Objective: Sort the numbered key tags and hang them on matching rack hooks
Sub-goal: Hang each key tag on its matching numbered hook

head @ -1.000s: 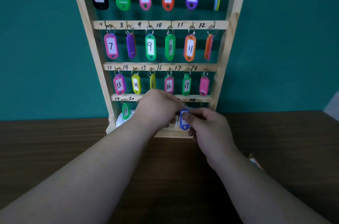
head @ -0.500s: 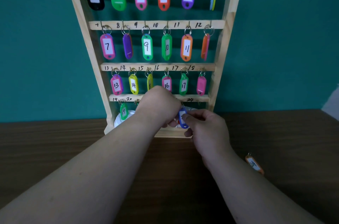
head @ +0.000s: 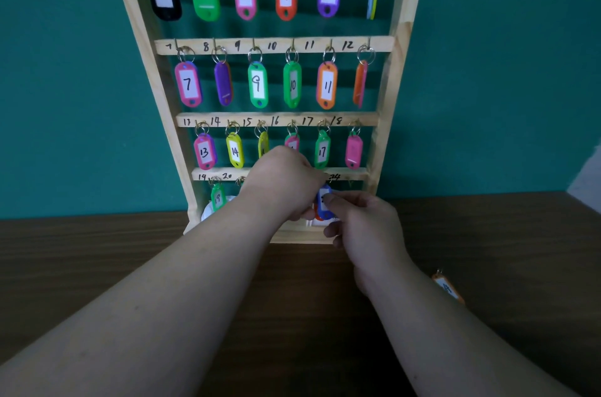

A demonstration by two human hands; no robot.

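A wooden key rack [head: 387,78] stands against the teal wall, its rows filled with coloured numbered tags. Both hands meet at the bottom row. My right hand [head: 364,221] pinches a blue tag [head: 323,201] between thumb and forefinger, just under the bottom bar near the mark 24. My left hand [head: 283,185] is curled over the middle of that bar and touches the top of the same tag; its fingertips are hidden. A green tag 19 [head: 217,196] hangs at the row's left. An orange tag [head: 447,287] lies loose on the table to the right.
The rack rests on a dark wooden table [head: 97,266]. Something white [head: 208,211] sits behind the rack's base at the left. A pale object [head: 588,182] shows at the right edge.
Both hands have stayed at the bottom row, holding the blue tag slightly higher against the bar. The camera tilted, bringing the loose orange tag further into view.
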